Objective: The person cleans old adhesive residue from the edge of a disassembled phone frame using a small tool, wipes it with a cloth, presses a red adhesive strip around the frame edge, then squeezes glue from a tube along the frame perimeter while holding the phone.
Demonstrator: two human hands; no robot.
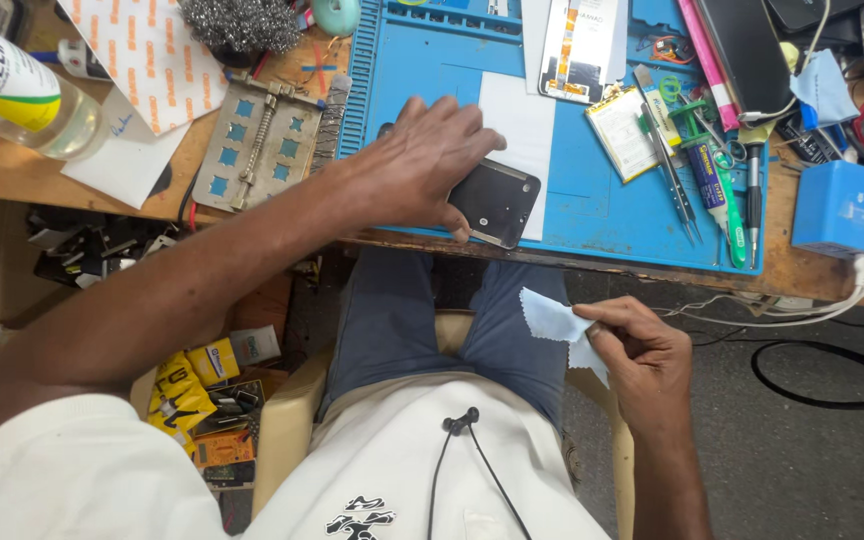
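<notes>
My left hand (422, 165) lies flat on a dark phone body (497, 203) at the near edge of the blue work mat (592, 210), fingers spread over its left side and pressing it down. My right hand (642, 360) is below the table over my lap, pinching a small light-blue cloth (557, 322) between thumb and fingers. A white sheet (522, 130) lies on the mat just beyond the phone.
On the mat's right side lie tweezers (674, 170), a glue tube (714, 180), a green-handled tool (742, 225) and a flat battery (620, 132). A metal holder plate (257, 145) and clear bottle (12, 90) sit left; a blue box (847, 208) sits right. Cables hang at the right.
</notes>
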